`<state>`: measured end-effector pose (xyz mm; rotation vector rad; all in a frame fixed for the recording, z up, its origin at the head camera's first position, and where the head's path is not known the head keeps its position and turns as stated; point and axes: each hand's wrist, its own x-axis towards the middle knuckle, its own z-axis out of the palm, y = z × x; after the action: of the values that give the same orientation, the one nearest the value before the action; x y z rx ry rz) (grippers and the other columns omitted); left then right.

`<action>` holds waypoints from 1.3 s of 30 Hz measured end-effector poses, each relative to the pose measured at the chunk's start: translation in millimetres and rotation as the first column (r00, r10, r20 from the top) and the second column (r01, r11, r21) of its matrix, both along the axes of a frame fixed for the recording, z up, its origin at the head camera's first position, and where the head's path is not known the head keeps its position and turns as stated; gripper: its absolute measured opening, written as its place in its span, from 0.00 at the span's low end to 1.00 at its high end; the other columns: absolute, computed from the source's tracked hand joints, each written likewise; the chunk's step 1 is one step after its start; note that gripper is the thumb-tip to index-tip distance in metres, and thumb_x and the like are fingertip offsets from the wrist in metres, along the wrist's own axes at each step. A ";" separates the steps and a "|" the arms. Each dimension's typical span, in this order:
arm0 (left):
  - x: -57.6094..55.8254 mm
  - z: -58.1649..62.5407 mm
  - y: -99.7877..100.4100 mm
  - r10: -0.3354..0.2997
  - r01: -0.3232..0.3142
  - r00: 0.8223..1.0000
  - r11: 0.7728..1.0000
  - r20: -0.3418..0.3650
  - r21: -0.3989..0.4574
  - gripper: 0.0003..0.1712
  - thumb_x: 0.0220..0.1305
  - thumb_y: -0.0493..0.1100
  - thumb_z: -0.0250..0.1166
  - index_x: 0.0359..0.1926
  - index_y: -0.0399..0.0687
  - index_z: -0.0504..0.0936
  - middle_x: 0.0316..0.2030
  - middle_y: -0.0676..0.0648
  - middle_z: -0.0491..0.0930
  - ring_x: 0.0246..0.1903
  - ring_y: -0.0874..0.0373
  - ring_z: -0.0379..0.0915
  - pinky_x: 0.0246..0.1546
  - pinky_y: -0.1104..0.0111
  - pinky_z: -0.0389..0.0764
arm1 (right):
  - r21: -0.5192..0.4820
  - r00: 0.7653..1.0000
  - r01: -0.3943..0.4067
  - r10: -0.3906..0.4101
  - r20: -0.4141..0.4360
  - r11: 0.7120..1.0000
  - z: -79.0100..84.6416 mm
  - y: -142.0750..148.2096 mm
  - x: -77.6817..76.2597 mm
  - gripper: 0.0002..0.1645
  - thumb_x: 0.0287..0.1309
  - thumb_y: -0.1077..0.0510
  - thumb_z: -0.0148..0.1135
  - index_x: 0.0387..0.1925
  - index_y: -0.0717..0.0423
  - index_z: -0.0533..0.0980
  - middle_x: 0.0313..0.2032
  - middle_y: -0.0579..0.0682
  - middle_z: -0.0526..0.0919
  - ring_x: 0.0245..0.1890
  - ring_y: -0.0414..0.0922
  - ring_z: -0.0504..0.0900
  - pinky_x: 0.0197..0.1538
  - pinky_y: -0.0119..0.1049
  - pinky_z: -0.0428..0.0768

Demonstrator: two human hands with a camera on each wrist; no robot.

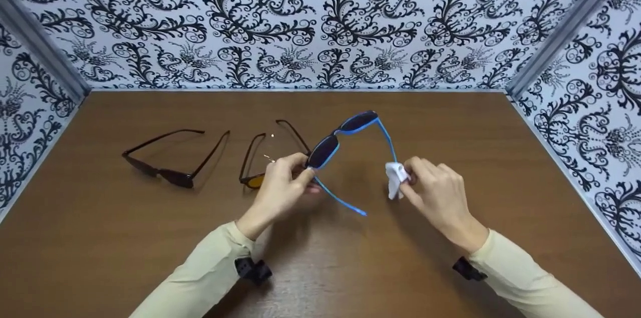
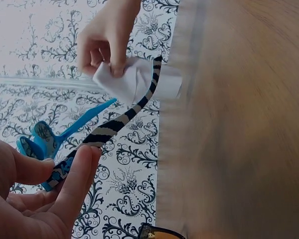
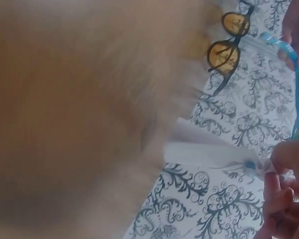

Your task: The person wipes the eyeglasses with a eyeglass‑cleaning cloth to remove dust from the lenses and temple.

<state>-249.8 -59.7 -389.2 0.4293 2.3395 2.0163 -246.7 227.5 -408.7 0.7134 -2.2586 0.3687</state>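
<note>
My left hand (image 1: 280, 183) pinches blue-framed sunglasses (image 1: 349, 128) near the hinge of one temple, holding them above the table. Both temples are unfolded; the near one, zebra-striped on its outer side in the left wrist view, points toward me. A white cloth (image 1: 395, 178) is pinched between the thumb and fingers of my right hand (image 1: 438, 195), wrapped round the tip of the far blue temple. In the right wrist view a bit of blue shows inside the folds of the cloth (image 3: 214, 152). The dark lenses face up and away.
Black sunglasses (image 1: 175, 178) lie unfolded on the wooden table (image 1: 150, 253) at the left. Dark-framed glasses with orange lenses (image 1: 254, 182) rest behind my left hand, partly hidden by it. Patterned wall panels (image 1: 310, 22) enclose the back and sides.
</note>
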 end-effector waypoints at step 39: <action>0.6 -7.6 19.8 0.045 -0.041 0.993 0.999 -0.110 0.035 0.11 0.61 0.21 0.56 0.44 0.26 0.80 0.30 0.36 0.83 0.29 0.48 0.83 0.28 0.64 0.84 | -0.610 0.799 -0.220 0.499 0.334 0.762 4.9 -95.4 11.3 0.10 0.56 0.76 0.57 0.38 0.63 0.72 0.35 0.52 0.83 0.36 0.44 0.83 0.36 0.36 0.83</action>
<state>-249.2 -39.9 -396.8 0.5094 2.4019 2.1046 -235.5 132.1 -403.8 0.8196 -2.2505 1.4784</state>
